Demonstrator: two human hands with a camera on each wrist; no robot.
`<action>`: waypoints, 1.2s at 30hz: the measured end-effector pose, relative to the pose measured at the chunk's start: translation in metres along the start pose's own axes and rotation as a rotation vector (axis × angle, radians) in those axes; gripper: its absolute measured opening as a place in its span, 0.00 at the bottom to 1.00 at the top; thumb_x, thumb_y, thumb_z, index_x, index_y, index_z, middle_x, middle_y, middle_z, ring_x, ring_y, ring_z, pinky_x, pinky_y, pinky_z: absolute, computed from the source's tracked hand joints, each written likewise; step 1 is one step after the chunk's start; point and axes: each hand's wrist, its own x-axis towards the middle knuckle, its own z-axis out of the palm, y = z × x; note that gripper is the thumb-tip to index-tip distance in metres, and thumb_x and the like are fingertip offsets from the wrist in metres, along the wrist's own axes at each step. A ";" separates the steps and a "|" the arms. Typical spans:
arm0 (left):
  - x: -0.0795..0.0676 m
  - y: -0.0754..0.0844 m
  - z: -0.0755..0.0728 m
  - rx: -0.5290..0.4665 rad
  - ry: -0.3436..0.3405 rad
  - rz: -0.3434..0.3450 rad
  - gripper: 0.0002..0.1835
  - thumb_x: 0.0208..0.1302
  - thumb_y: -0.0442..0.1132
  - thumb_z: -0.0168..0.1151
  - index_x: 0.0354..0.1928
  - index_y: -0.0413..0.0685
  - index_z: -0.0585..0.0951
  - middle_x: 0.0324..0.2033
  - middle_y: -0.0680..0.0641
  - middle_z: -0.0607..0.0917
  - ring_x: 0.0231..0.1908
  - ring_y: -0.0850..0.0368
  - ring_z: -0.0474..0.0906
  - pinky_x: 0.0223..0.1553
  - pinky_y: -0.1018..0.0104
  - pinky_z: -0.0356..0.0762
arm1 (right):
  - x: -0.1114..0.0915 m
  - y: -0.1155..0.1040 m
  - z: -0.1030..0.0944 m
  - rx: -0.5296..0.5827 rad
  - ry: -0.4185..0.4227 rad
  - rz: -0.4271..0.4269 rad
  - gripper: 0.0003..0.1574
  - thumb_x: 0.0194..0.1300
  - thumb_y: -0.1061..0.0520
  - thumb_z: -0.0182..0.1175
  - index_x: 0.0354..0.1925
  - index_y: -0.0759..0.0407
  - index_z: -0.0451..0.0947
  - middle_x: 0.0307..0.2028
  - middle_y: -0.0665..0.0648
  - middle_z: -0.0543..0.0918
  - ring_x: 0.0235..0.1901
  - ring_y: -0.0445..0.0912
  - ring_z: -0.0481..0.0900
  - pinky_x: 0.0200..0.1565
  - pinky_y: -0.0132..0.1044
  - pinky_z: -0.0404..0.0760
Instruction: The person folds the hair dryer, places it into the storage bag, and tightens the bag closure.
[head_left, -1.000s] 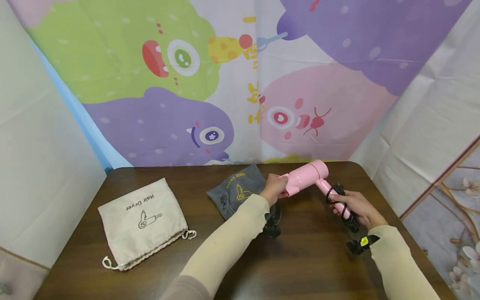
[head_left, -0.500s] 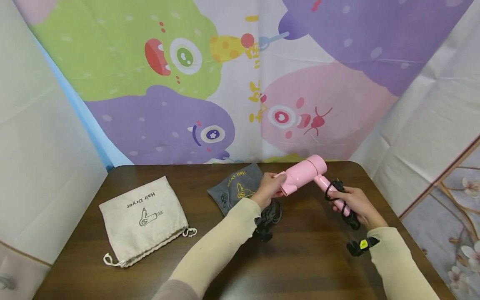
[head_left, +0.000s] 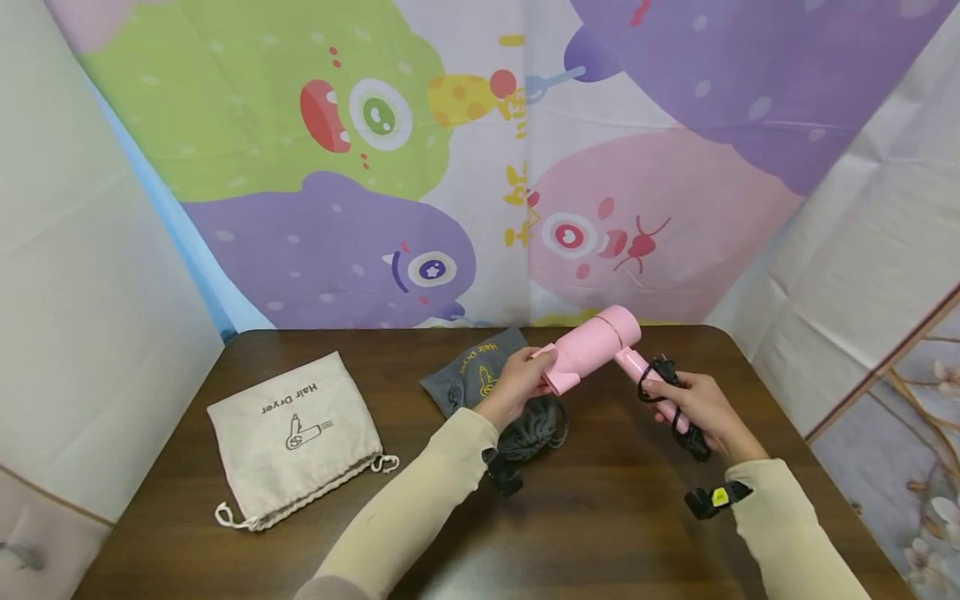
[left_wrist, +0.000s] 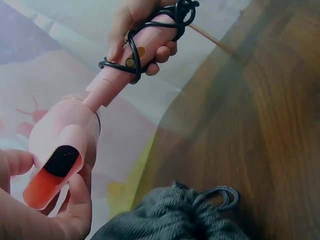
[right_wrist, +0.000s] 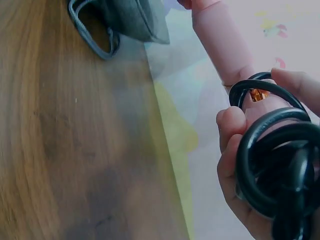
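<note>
Both hands hold a pink hair dryer [head_left: 592, 344] above the back right of the table. The left hand [head_left: 513, 385] pinches the nozzle end of its barrel between thumb and fingers; the left wrist view shows an orange and black opening there. Around the handle [head_left: 636, 367] curl the fingers of the right hand [head_left: 703, 410]. A black cord [right_wrist: 272, 130] is wound in loops about that handle, partly under the right fingers. Behind and below the left hand lies a grey drawstring pouch [head_left: 468, 371] printed "Hair Dryer", partly hidden by that hand; its gathered mouth [left_wrist: 175, 210] shows in the left wrist view.
On the table's left side a cream drawstring bag [head_left: 300, 442], also printed "Hair Dryer", lies flat. The dark wooden table [head_left: 600, 533] ends at a cartoon-printed cloth [head_left: 375, 250] behind, with pale cloth walls at both sides.
Both hands have carried the hair dryer slightly to the left and up. More of the grey pouch's gathered mouth shows below the left wrist. The cream bag lies as before.
</note>
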 end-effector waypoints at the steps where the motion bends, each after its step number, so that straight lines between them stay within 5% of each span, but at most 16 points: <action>1: -0.002 0.001 -0.002 -0.002 0.000 0.004 0.24 0.67 0.42 0.57 0.59 0.33 0.72 0.31 0.50 0.75 0.22 0.65 0.73 0.24 0.77 0.75 | -0.001 -0.001 0.002 -0.002 -0.001 -0.003 0.30 0.64 0.46 0.64 0.49 0.71 0.74 0.22 0.47 0.85 0.19 0.38 0.82 0.18 0.30 0.76; 12: -0.017 0.008 -0.028 -0.038 -0.030 0.002 0.20 0.67 0.40 0.57 0.54 0.31 0.73 0.41 0.45 0.77 0.35 0.60 0.77 0.38 0.69 0.81 | -0.012 -0.017 0.022 -0.039 -0.006 -0.011 0.32 0.63 0.45 0.65 0.48 0.73 0.74 0.21 0.49 0.85 0.17 0.38 0.81 0.16 0.31 0.75; 23: -0.029 0.008 -0.050 -0.032 -0.083 0.063 0.22 0.70 0.41 0.54 0.59 0.31 0.72 0.42 0.44 0.79 0.35 0.61 0.77 0.38 0.69 0.79 | -0.019 -0.029 0.041 0.005 -0.034 -0.021 0.31 0.63 0.47 0.65 0.49 0.73 0.74 0.20 0.48 0.84 0.16 0.38 0.81 0.14 0.29 0.73; 36: -0.044 0.009 -0.067 -0.010 -0.078 0.038 0.22 0.70 0.44 0.55 0.58 0.34 0.72 0.43 0.45 0.78 0.35 0.60 0.76 0.36 0.69 0.78 | -0.027 -0.035 0.058 0.009 -0.034 -0.010 0.32 0.62 0.47 0.67 0.49 0.74 0.75 0.23 0.51 0.86 0.17 0.38 0.81 0.15 0.29 0.73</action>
